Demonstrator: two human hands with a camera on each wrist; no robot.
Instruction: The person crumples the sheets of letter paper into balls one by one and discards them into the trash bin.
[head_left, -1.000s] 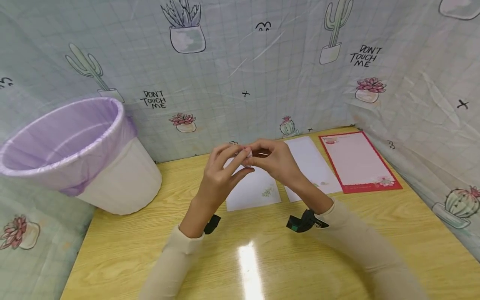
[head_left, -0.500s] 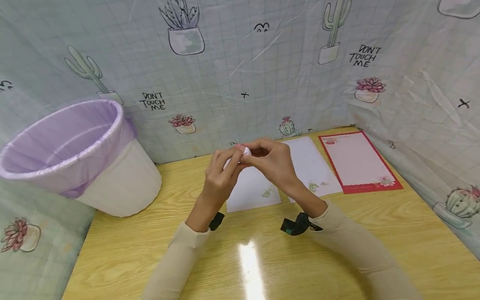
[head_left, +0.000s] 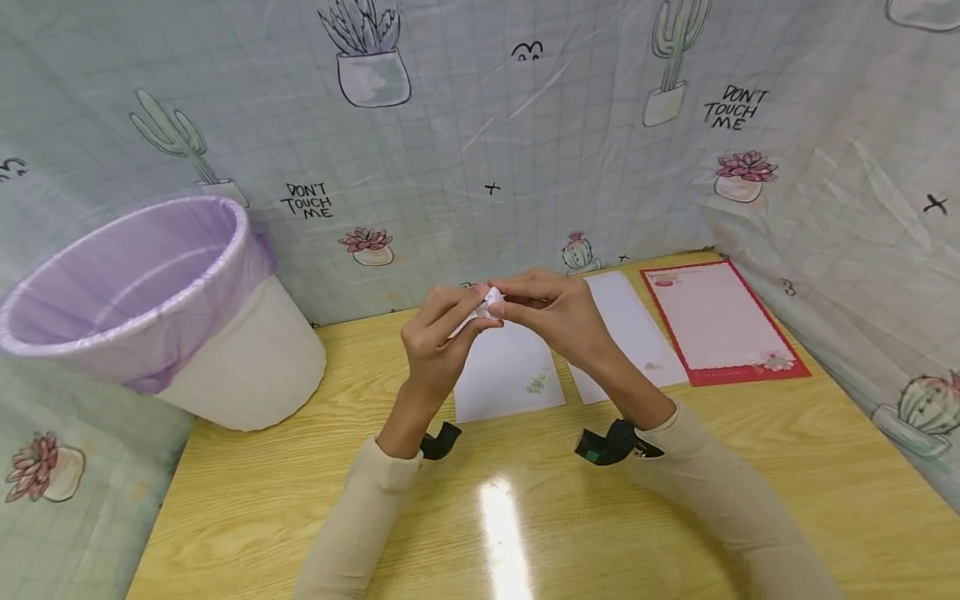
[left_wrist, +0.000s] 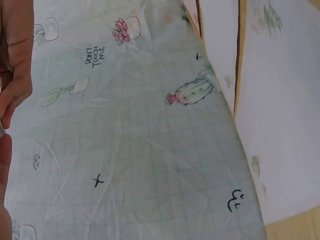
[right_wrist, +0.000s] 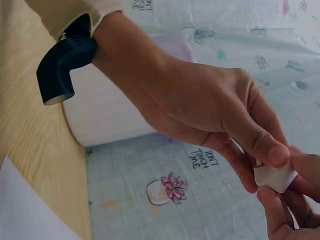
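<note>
A small white wad of folded or crumpled paper (head_left: 492,300) is held up between both hands, above the back of the table in the head view. My left hand (head_left: 435,340) pinches it from the left, with the thumb below and the fingers above. From the other side my right hand (head_left: 570,321) pinches it between thumb and fingers. Seen from the right wrist, the paper wad (right_wrist: 275,177) shows between the fingertips of both hands, the left hand (right_wrist: 210,102) reaching in from above. In the left wrist view only parts of the hands show at the edge.
Behind the hands lies a white sheet (head_left: 510,379), a second white sheet (head_left: 626,325) beside it, then a red-bordered sheet (head_left: 727,321) farther right. A white bin with a purple liner (head_left: 142,333) stands at left. A cactus-print cloth (head_left: 450,150) backs the wooden table (head_left: 600,525).
Both hands stay in nearly the same place while their fingers shift around the paper wad. More of the white wad shows between the fingertips now.
</note>
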